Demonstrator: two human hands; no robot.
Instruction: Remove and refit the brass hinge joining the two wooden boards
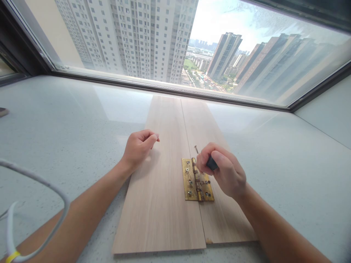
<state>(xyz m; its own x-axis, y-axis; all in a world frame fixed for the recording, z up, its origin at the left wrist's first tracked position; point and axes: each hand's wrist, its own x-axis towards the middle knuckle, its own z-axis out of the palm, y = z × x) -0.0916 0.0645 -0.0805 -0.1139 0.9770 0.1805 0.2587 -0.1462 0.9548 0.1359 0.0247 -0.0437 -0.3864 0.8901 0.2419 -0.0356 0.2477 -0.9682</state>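
Two pale wooden boards [161, 190] lie side by side on a light stone sill. A brass hinge [189, 180] spans their seam, with several screws in its leaves. My right hand [223, 171] is closed around a dark tool handle [211, 163] over the hinge's upper right corner. A loose screw [196, 149] lies on the right board just above the hinge. My left hand [138, 146] rests on the left board with its fingers curled in, and nothing shows in it.
The stone sill [68, 120] stretches wide on both sides of the boards. A large window [192, 47] runs along the far edge. A white cable [41, 204] loops at the near left. A small dark object [3, 111] sits at the far left edge.
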